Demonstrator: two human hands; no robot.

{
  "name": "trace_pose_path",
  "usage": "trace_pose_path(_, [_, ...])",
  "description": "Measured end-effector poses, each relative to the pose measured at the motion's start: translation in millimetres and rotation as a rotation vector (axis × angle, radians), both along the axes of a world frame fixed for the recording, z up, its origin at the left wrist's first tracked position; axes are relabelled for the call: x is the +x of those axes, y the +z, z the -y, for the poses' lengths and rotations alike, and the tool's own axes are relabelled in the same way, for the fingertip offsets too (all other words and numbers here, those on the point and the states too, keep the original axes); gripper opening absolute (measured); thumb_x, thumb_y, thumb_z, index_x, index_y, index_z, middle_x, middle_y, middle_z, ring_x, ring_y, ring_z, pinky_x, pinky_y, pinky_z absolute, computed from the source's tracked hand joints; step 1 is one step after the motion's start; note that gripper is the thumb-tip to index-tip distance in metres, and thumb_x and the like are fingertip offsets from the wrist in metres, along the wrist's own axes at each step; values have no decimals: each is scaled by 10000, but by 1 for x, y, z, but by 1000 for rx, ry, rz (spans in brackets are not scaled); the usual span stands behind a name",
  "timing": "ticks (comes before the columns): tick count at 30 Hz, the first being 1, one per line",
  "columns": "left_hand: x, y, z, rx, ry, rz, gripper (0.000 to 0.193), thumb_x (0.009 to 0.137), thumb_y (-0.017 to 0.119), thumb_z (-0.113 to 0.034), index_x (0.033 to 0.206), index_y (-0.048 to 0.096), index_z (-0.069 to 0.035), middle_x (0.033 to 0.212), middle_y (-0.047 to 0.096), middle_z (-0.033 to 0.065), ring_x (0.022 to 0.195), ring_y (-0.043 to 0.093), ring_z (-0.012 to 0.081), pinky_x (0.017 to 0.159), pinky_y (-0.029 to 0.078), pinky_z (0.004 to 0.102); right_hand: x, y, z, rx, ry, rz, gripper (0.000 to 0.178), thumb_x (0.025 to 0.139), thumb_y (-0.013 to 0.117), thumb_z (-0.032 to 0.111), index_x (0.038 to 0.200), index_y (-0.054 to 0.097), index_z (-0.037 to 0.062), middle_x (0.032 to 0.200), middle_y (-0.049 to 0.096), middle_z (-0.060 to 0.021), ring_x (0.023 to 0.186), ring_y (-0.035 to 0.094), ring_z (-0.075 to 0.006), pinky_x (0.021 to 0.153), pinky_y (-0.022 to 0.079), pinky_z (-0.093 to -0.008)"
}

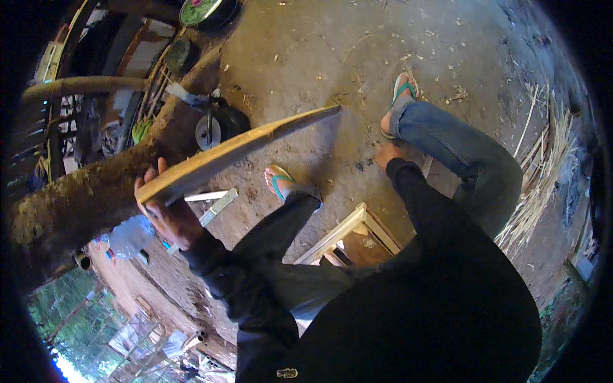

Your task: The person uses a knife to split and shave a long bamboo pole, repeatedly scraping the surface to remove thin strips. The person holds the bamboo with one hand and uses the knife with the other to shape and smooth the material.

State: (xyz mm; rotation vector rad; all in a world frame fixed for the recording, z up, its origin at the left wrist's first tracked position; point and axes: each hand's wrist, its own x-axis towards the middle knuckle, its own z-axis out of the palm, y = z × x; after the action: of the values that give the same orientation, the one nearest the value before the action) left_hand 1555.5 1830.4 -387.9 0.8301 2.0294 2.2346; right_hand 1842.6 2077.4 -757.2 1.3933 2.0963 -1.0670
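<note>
Ok so from the head cam: my left hand [167, 214] is wrapped around the near end of a long yellowish bamboo slat [236, 153], fingers curled over the top edge, firmly gripping it. The slat runs up and away to the right from that hand, its far tip hanging over the dirt floor [306, 57]. My right hand [387, 154] is way off to the right, down low near the floor between my knee and foot, well apart from the slat; it looks loosely closed but I honestly can't tell if it's holding anything. Just beyond the right hand is one foot in a green flip-flop [400, 96], the other flip-flop [280, 181] sits between the two hands. Below the hands there's a small wooden stool [348, 237]. Behind the left hand runs a thick rough log [83, 198], and a clear plastic bottle [129, 236] lies just below that hand. Dry straw strips [539, 172] are piled far right.
</note>
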Motion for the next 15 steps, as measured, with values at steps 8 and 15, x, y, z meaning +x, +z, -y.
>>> trace_pose_path(8, [27, 11, -6, 310, 253, 140, 436, 798, 621, -294, 1141, 437, -99, 976, 515, 113, 929, 555, 275, 887, 474, 515, -59, 197, 85, -74, 173, -572, 283, 719, 657, 251, 893, 620, 30, 768, 632, -224, 759, 616, -404, 700, 487, -478])
trace_pose_path(15, [34, 13, 9, 322, 308, 63, 398, 778, 636, -278, 1086, 445, -112, 929, 503, 85, 898, 543, 236, 865, 494, 467, -52, 247, 116, -33, 96, -635, 262, 705, 655, 211, 888, 562, 48, 740, 625, -214, 720, 608, -415, 685, 476, -511])
